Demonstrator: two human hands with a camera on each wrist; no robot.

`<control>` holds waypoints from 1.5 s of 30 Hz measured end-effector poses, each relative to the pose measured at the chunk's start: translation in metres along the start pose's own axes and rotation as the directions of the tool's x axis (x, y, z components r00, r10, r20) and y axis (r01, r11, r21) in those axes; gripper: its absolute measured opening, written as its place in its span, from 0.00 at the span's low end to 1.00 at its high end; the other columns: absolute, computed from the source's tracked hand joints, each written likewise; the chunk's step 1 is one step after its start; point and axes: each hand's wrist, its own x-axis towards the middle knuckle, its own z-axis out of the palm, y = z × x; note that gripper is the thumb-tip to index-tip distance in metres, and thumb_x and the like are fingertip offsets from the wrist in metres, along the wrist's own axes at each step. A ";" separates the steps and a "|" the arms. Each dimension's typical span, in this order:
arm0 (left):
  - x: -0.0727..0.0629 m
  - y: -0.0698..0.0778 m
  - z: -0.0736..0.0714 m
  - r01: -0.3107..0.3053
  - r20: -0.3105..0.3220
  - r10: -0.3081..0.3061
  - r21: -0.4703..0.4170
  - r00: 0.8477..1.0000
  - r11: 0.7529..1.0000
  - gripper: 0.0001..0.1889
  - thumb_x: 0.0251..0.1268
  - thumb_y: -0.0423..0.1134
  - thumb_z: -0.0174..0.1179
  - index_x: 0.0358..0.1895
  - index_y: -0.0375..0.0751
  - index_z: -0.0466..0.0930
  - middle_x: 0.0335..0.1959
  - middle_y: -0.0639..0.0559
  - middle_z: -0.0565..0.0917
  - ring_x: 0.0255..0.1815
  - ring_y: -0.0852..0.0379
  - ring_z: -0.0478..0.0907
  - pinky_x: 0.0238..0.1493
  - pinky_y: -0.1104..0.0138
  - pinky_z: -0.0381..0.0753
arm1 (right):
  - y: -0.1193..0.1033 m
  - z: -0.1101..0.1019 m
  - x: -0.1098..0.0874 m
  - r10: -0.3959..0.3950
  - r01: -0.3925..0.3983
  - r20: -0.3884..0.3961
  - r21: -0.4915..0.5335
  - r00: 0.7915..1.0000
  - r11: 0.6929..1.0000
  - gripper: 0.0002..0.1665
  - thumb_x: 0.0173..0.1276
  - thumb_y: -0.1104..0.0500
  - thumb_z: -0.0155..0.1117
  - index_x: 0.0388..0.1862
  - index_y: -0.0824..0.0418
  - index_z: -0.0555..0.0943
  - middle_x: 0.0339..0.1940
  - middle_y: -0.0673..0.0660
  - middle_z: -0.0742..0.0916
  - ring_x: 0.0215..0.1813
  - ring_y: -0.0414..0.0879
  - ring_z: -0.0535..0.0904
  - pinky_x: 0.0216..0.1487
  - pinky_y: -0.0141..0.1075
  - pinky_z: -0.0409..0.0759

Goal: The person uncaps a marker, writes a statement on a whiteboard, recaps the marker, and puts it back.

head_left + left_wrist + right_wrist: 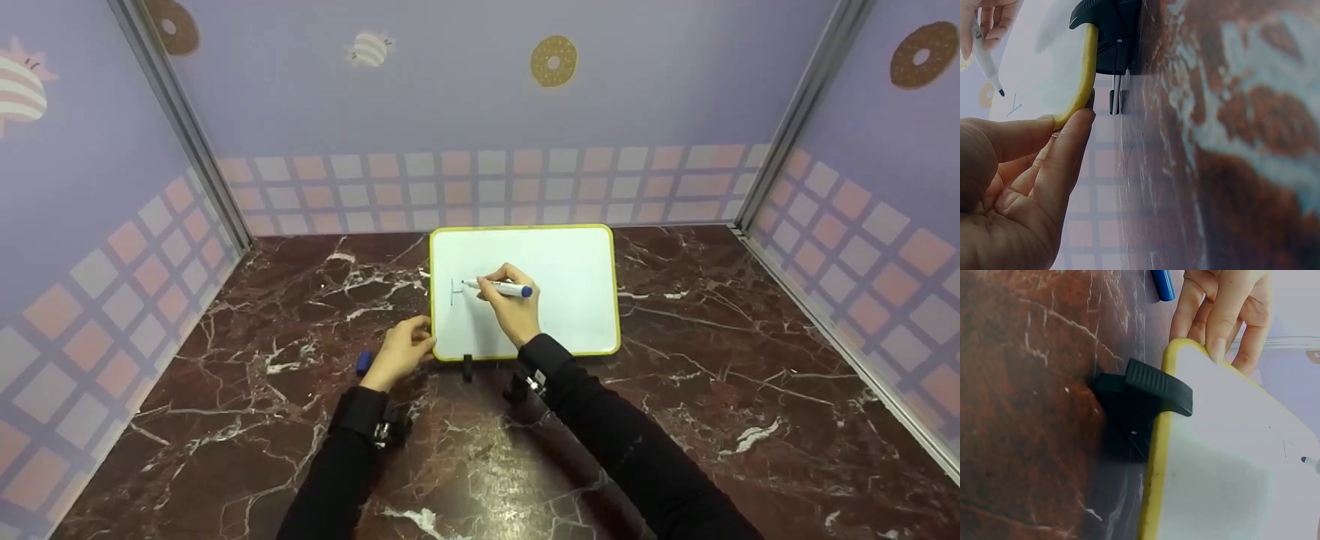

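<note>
A whiteboard (577, 300) with a yellow rim leans on a black stand (1140, 396) on the marble table. My right hand (516, 304) pinches a white marker (504, 287) with a blue end, its dark tip pointing left, close to the board's left part. Thin blue strokes (453, 292) show there, an upright line with a short bar. At the board's lower left corner my left hand (1027, 180) pinches the yellow rim (1081, 90) between thumb and fingers. A blue marker cap (364, 363) lies on the table just left of that hand.
Dark red marble tabletop (712, 420) spreads around the board. A patterned wall (487, 187) stands close behind it, and side walls rise at left and right. The stand's black foot clip (468, 367) juts out below the board's front edge.
</note>
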 end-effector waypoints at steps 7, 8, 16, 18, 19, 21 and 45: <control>0.000 -0.001 0.001 0.013 0.007 -0.013 -0.016 1.000 1.000 0.24 0.72 0.26 0.54 0.69 0.26 0.66 0.52 0.28 0.82 0.54 0.37 0.82 0.51 0.59 0.88 | 0.002 0.002 0.003 0.001 -0.001 0.008 -0.037 1.000 0.999 0.06 0.65 0.73 0.64 0.31 0.78 0.78 0.33 0.73 0.87 0.36 0.67 0.86 0.36 0.26 0.84; 0.000 -0.001 0.001 0.013 0.003 -0.012 -0.015 1.000 1.000 0.24 0.72 0.26 0.54 0.69 0.26 0.66 0.52 0.28 0.82 0.54 0.37 0.82 0.51 0.59 0.88 | 0.003 0.002 0.003 -0.005 0.006 0.011 -0.039 1.000 0.999 0.06 0.65 0.73 0.64 0.31 0.78 0.78 0.33 0.73 0.86 0.36 0.67 0.86 0.36 0.25 0.84; 0.000 -0.001 0.001 0.008 0.005 -0.007 -0.015 1.000 1.000 0.25 0.72 0.27 0.54 0.70 0.26 0.64 0.53 0.28 0.81 0.55 0.37 0.82 0.51 0.59 0.88 | 0.003 -0.001 -0.002 -0.015 0.019 0.063 -0.061 0.998 0.998 0.08 0.65 0.73 0.63 0.28 0.78 0.77 0.30 0.73 0.87 0.33 0.67 0.86 0.35 0.26 0.85; 0.000 -0.001 0.001 0.006 0.005 -0.005 -0.008 1.000 1.000 0.25 0.72 0.27 0.54 0.70 0.26 0.64 0.53 0.28 0.81 0.54 0.37 0.82 0.51 0.59 0.88 | 0.003 -0.002 -0.006 -0.005 0.011 0.083 -0.072 0.997 0.997 0.08 0.66 0.72 0.63 0.28 0.78 0.77 0.30 0.73 0.87 0.33 0.66 0.86 0.36 0.27 0.85; 0.000 -0.002 0.001 0.005 0.003 -0.005 -0.004 1.000 1.000 0.25 0.72 0.27 0.54 0.70 0.26 0.64 0.53 0.28 0.81 0.54 0.38 0.82 0.51 0.59 0.88 | 0.004 -0.002 -0.007 -0.001 0.008 0.091 -0.076 0.996 0.997 0.09 0.66 0.72 0.63 0.28 0.77 0.77 0.30 0.74 0.86 0.33 0.66 0.86 0.36 0.28 0.86; 0.001 -0.002 0.001 0.001 0.000 -0.001 0.007 1.000 1.000 0.25 0.72 0.27 0.54 0.70 0.27 0.65 0.53 0.28 0.81 0.53 0.38 0.83 0.50 0.60 0.88 | 0.004 -0.003 -0.010 0.001 0.007 0.110 -0.075 0.994 0.997 0.09 0.67 0.72 0.63 0.28 0.77 0.77 0.30 0.74 0.86 0.33 0.67 0.85 0.36 0.29 0.87; -0.001 -0.002 0.001 -0.013 -0.013 0.013 0.001 1.000 1.000 0.22 0.72 0.26 0.55 0.67 0.26 0.68 0.50 0.29 0.82 0.53 0.38 0.83 0.49 0.59 0.88 | 0.008 -0.010 -0.012 0.008 -0.006 0.060 -0.035 0.998 0.999 0.07 0.66 0.73 0.63 0.29 0.78 0.77 0.31 0.75 0.85 0.34 0.69 0.85 0.37 0.26 0.85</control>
